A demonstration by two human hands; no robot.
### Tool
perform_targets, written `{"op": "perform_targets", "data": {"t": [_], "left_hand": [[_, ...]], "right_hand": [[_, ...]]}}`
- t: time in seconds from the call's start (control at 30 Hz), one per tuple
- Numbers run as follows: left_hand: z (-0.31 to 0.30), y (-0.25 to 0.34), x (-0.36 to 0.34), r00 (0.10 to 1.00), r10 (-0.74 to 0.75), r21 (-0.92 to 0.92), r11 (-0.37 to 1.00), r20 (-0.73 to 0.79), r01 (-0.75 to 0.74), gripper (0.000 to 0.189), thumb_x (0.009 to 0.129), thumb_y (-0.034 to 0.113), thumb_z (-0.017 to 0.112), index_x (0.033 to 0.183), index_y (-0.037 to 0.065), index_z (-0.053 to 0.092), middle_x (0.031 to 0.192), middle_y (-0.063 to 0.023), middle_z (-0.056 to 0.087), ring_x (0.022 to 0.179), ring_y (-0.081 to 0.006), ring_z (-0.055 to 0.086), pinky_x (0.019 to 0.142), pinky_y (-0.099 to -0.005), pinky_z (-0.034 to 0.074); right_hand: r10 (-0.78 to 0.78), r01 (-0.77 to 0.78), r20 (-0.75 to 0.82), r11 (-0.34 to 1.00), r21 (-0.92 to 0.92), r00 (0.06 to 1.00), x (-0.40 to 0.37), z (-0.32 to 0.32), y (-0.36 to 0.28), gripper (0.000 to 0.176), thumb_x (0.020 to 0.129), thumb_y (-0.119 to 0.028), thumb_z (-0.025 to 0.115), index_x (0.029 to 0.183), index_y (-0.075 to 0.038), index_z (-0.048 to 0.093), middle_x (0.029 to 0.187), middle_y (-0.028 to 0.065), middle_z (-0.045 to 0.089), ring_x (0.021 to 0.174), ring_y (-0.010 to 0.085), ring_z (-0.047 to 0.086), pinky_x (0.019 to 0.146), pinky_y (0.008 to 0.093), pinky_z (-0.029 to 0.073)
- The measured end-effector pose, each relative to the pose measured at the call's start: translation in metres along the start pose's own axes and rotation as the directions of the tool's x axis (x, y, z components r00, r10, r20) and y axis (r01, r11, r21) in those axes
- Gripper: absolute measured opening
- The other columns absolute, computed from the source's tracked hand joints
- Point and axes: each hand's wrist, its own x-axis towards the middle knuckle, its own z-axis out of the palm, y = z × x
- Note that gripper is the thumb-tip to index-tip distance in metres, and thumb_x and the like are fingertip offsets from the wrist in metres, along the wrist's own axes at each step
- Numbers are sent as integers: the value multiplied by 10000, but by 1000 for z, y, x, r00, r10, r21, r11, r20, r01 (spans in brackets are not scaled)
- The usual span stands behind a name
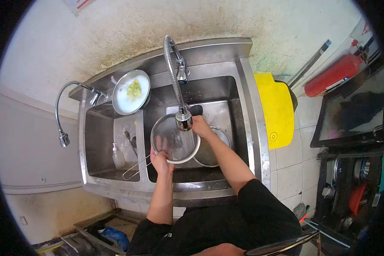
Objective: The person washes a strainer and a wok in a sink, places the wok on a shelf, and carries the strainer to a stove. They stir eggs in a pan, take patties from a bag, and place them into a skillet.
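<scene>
Both hands are working over the right basin of the sink (243, 106). Left hand (160, 162) is gripping the sieve (175, 141) by its near rim, fingers curled behind the mesh. Right hand (201, 126) is closed around the tap head (184, 120), which is spraying water onto the sieve. A bowl (213, 151) is lying just beneath.

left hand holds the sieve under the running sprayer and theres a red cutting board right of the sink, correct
Not quite. The head view shows the cutting board right of the sink is yellow, not red. The left hand does hold the sieve under the running sprayer.
</scene>
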Motion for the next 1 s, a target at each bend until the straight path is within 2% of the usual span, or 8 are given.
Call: {"op": "perform_targets", "data": {"t": [0.2,0.27,0.4,0.47,0.57,0.7,0.83,1.0], "left_hand": [[2,0,2,999,14,-26,1000,-43,-16,775,556,-183,262,1300,30,292,1359,-139,290,1244,-359,284,933,-528,338],[4,0,11,990,140,4,990,3,-140,759,585,-172,259,1310,48,294,1357,-122,303,1235,-349,308,932,-512,341],[15,-7,13,973,198,-4,980,-121,-200,765,583,-160,273,1310,77,308,1359,-115,303,1236,-332,316,936,-499,341],[16,-7,14,988,141,4,990,-68,-141,771,578,-162,272,1310,78,309,1359,-114,303,1234,-328,320,935,-502,341],[17,-21,15,997,80,23,997,7,-80,726,611,-160,289,1300,65,327,1338,-113,332,1216,-313,348,940,-473,340],[25,-35,17,995,69,64,995,76,-74,481,780,-97,371,1246,16,401,1265,-108,424,1145,-280,430,958,-354,332],[22,-26,16,999,-47,-58,997,7,48,434,841,-13,397,1264,81,390,1296,-73,392,1131,-265,438,940,-442,342],[11,-48,18,997,-74,-112,991,25,76,436,839,9,361,1270,73,359,1269,-84,416,1124,-271,439,932,-453,356]], "right_hand": [[-40,21,-141,990,-140,989,-50,4,-51,319,837,-225,483,1049,10,523,885,247,580,848,354,587,702,395,448],[-67,128,-306,974,185,950,-80,37,-41,502,834,-193,475,1284,-37,315,1209,276,413,1116,377,427,889,377,376],[-111,151,-401,986,69,909,-116,56,-60,645,824,-212,491,1351,-49,156,1370,260,161,1258,420,171,1004,487,190],[73,-82,-42,714,-695,996,-142,30,-112,602,843,-278,450,1322,7,223,1387,255,88,1288,400,86,974,604,68],[-180,81,-60,683,-726,982,-126,6,-87,535,847,-317,417,1239,42,363,1364,263,174,1291,371,117,889,703,14],[60,124,302,822,-555,952,-119,9,-92,484,843,-314,424,1215,-4,419,1271,216,380,1164,274,400,965,507,254],[-448,635,453,606,-480,771,-129,-18,-84,514,811,-333,462,1215,-18,418,1239,166,437,1109,269,451,962,423,302],[-310,491,382,501,-712,871,-124,-43,-86,565,780,-350,507,1235,-33,401,1248,136,438,1168,274,398,1000,422,260]]}}
